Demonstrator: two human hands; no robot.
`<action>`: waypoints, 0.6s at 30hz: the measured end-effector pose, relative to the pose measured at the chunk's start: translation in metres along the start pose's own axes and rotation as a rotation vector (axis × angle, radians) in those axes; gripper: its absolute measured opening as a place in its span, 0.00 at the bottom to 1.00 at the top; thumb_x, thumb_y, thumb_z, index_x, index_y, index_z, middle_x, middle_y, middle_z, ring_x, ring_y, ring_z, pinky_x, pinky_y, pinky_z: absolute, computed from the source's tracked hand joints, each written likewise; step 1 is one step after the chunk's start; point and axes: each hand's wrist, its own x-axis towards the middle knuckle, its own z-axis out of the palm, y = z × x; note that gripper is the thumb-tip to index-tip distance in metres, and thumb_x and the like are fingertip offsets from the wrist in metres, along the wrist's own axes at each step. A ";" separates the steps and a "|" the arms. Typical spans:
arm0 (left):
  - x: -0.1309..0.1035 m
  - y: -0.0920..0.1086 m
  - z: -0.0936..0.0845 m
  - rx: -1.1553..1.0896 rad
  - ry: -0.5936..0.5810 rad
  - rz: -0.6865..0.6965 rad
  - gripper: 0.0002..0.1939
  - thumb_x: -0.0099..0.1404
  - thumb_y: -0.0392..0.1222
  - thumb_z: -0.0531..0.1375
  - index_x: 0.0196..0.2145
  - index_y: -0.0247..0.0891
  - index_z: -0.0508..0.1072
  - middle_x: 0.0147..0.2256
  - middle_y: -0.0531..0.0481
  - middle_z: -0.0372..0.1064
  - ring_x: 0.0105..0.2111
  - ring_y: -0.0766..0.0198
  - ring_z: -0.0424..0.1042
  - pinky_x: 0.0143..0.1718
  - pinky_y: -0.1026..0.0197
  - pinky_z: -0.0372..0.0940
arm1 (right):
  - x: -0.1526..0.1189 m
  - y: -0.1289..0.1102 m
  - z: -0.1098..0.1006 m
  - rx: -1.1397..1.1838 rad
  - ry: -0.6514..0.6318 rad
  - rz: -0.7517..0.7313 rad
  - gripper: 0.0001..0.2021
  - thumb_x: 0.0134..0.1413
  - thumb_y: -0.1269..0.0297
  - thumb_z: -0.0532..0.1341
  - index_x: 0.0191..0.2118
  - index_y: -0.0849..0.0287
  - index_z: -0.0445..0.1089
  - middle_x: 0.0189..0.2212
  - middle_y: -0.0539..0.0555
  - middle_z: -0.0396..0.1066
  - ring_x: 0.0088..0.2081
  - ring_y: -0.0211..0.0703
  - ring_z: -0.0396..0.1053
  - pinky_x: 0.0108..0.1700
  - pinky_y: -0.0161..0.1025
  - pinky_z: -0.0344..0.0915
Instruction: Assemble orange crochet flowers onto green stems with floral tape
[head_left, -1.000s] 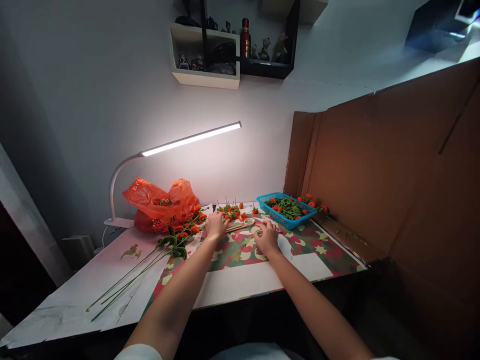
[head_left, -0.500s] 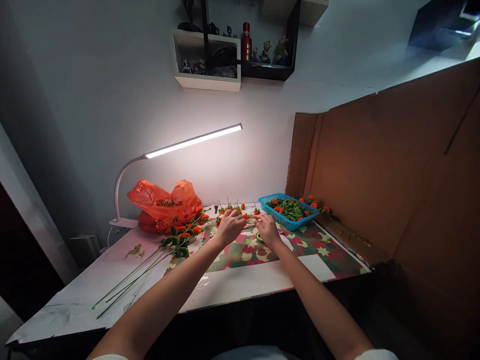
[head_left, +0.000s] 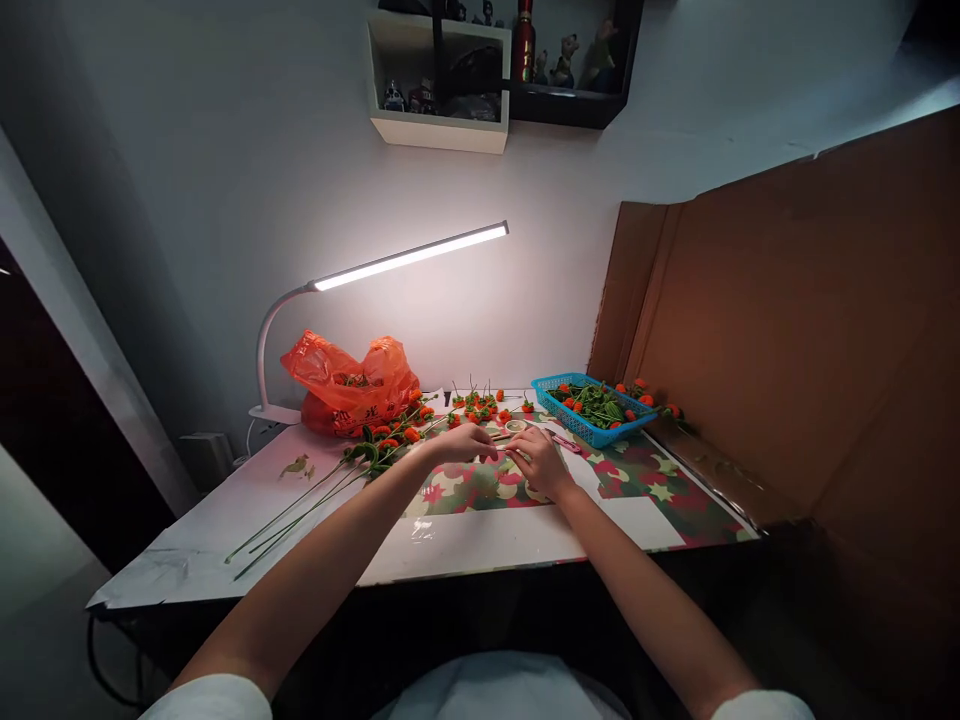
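Over the camouflage-patterned mat, my left hand (head_left: 466, 443) and my right hand (head_left: 538, 460) are close together, fingertips almost meeting. Both are pinched closed. A thin, pale strip or stem seems to run between the fingertips, but it is too small to name. Just behind my right hand lies a pale ring-shaped roll (head_left: 515, 426), with a pink-handled tool (head_left: 566, 443) to its right. Several short-stemmed orange flower heads (head_left: 480, 405) with green bases stand or lie beyond my hands.
Long-stemmed orange flowers (head_left: 367, 452) lie left of my hands, before an orange plastic bag (head_left: 352, 390). A blue basket (head_left: 592, 433) of greenery and flowers stands right. A lit lamp (head_left: 412, 258) arches above. Cardboard (head_left: 787, 330) walls the right side.
My hands have come down and nearer together, now bent in toward each other. The ring-shaped roll and pink tool show more clearly. The whole view has shifted with my head.
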 end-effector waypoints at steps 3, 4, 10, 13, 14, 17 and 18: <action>-0.001 -0.023 -0.003 -0.575 -0.063 0.095 0.28 0.59 0.63 0.54 0.37 0.34 0.77 0.32 0.42 0.74 0.35 0.57 0.70 0.37 0.57 0.60 | 0.004 -0.007 0.014 0.389 0.118 0.271 0.12 0.52 0.55 0.59 0.28 0.57 0.72 0.29 0.55 0.73 0.34 0.45 0.67 0.38 0.41 0.61; 0.000 -0.030 0.002 -0.731 0.015 0.158 0.30 0.59 0.64 0.52 0.41 0.35 0.76 0.37 0.41 0.74 0.39 0.55 0.70 0.40 0.56 0.61 | 0.007 -0.009 0.021 0.550 0.164 0.403 0.13 0.51 0.54 0.60 0.28 0.58 0.72 0.28 0.54 0.72 0.32 0.44 0.67 0.35 0.40 0.62; 0.025 -0.047 0.056 -1.065 0.426 0.153 0.24 0.49 0.57 0.65 0.40 0.39 0.76 0.42 0.42 0.73 0.40 0.57 0.71 0.38 0.60 0.62 | 0.020 -0.020 0.047 1.219 0.061 0.864 0.07 0.47 0.62 0.62 0.25 0.60 0.69 0.22 0.54 0.70 0.25 0.39 0.67 0.27 0.35 0.64; 0.030 -0.045 0.065 -1.103 0.516 0.105 0.22 0.44 0.55 0.68 0.34 0.38 0.77 0.37 0.44 0.74 0.35 0.61 0.71 0.34 0.63 0.62 | 0.017 -0.023 0.049 1.283 -0.043 0.950 0.04 0.45 0.66 0.63 0.25 0.60 0.69 0.21 0.52 0.69 0.23 0.36 0.65 0.27 0.34 0.65; 0.029 -0.045 0.065 -1.104 0.537 0.088 0.21 0.43 0.55 0.69 0.32 0.38 0.77 0.35 0.44 0.74 0.33 0.61 0.71 0.33 0.63 0.62 | 0.016 -0.023 0.049 1.263 -0.056 0.956 0.04 0.44 0.67 0.63 0.26 0.61 0.70 0.21 0.52 0.69 0.23 0.36 0.65 0.27 0.34 0.64; 0.026 -0.048 0.061 -1.080 0.613 0.044 0.21 0.42 0.55 0.69 0.29 0.36 0.76 0.30 0.46 0.74 0.28 0.63 0.69 0.30 0.63 0.61 | 0.012 -0.025 0.054 1.028 -0.002 0.889 0.07 0.42 0.63 0.63 0.27 0.61 0.71 0.21 0.51 0.69 0.21 0.34 0.61 0.26 0.34 0.61; 0.025 -0.049 0.060 -1.061 0.646 0.032 0.21 0.42 0.55 0.69 0.28 0.36 0.76 0.28 0.46 0.73 0.28 0.64 0.69 0.29 0.63 0.60 | 0.011 -0.027 0.057 0.894 0.033 0.826 0.08 0.42 0.61 0.63 0.26 0.61 0.71 0.21 0.51 0.69 0.20 0.34 0.60 0.25 0.34 0.60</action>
